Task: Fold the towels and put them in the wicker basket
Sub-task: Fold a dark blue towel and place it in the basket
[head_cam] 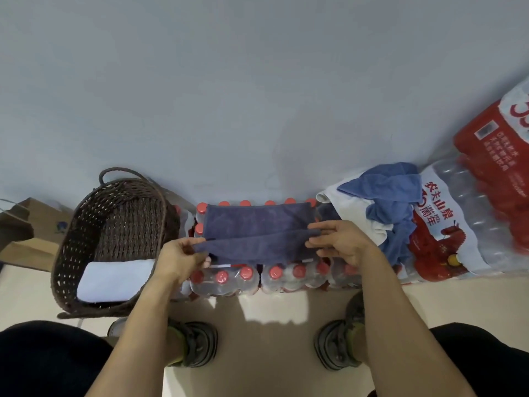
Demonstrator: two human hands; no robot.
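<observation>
At the far left, brown paper bags [20, 224] sit on the floor against the wall. Just to their right stands the dark wicker basket [86, 224], its loop handle at the far end; a folded white towel [114, 279] lies flat in its near end.

Right of the basket, shrink-wrapped packs of red-capped water bottles [274, 277] form a low surface. A dark purple towel [257, 227] lies spread across their tops, its near edge lifted and partly folded over toward the far side. The left hand [180, 259] pinches the left end of that raised edge between thumb and curled fingers. The right hand [340, 242] pinches the right end the same way, thumb on top and fingers beneath the cloth.

Farther right, a loose heap of unfolded towels, a crumpled blue towel [392, 202] on top of a white one [352, 202], rests on a larger red-and-white printed pack of bottles [458, 224], with another red pack [492, 138] leaning at the far right.

Near the bottom, both forearms reach forward over the pale floor, with two grey shoes [194, 342] and dark trouser knees at either side.
</observation>
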